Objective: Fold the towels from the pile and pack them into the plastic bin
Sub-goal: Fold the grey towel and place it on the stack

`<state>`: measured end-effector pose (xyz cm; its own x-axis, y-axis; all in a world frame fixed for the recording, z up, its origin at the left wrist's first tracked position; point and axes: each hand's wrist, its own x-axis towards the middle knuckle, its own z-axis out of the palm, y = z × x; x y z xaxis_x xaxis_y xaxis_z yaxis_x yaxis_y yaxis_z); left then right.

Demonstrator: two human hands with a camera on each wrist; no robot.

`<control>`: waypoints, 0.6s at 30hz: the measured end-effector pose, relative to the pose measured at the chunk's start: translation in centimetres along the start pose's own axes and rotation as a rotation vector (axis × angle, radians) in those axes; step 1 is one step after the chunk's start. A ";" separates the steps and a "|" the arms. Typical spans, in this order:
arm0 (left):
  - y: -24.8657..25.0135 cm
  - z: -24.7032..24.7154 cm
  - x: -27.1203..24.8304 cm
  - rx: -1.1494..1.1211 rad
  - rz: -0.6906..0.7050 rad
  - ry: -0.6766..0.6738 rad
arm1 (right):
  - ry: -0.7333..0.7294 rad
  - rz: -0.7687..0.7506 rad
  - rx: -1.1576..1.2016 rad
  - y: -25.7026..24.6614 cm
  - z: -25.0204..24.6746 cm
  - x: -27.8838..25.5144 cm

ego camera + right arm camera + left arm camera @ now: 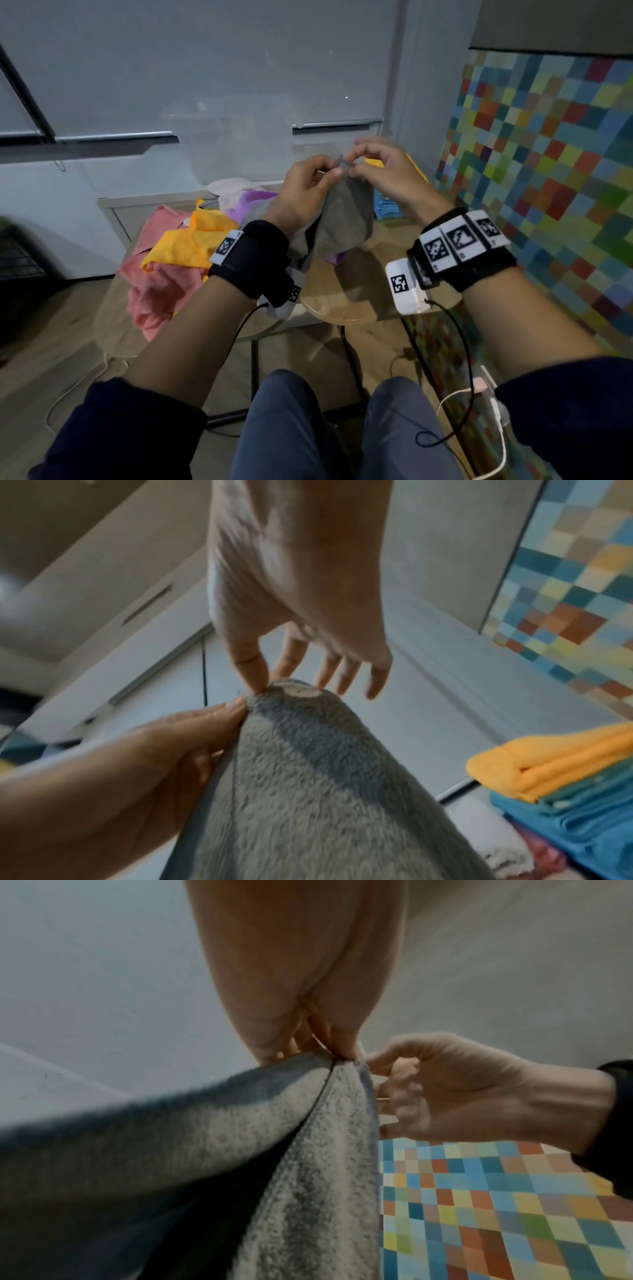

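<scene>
left hand (305, 192): pinching corner of grey towel (342, 219) held above table (363, 301) | right hand (387, 174): pinching same corner | plastic bin (233, 144): behind pile (178, 253), contents unclear

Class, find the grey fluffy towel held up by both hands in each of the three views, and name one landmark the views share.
Head view: the grey fluffy towel hangs at centre, pinched at its top by both hands.
Left wrist view: it fills the lower left and centre.
Right wrist view: it fills the lower centre.
Shared landmark: the multicoloured checkered wall, at the right in each view.
</scene>
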<state>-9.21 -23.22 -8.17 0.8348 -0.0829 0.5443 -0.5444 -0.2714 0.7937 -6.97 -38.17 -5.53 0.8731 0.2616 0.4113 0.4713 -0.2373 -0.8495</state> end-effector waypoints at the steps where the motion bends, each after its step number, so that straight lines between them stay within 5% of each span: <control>1: 0.1 0.0 0.0 -0.011 0.016 -0.016 | -0.067 0.048 0.068 -0.3 -0.1 0.1; 5: 0.3 -0.3 0.1 -0.086 0.040 0.019 | -0.132 0.085 0.208 -0.5 -0.4 0.3; 10: -0.4 -0.2 -1.0 0.015 0.013 0.047 | -0.016 0.021 0.168 -0.4 0.0 0.5; 18: -3.4 1.3 -3.9 0.901 -0.042 -0.022 | 0.403 -0.108 0.211 -3.7 -2.4 1.3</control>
<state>-10.54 -23.19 -13.37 0.8592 -0.0719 0.5065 -0.2506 -0.9223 0.2942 -7.25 -39.19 -1.10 0.8191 -0.1201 0.5609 0.5627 -0.0220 -0.8264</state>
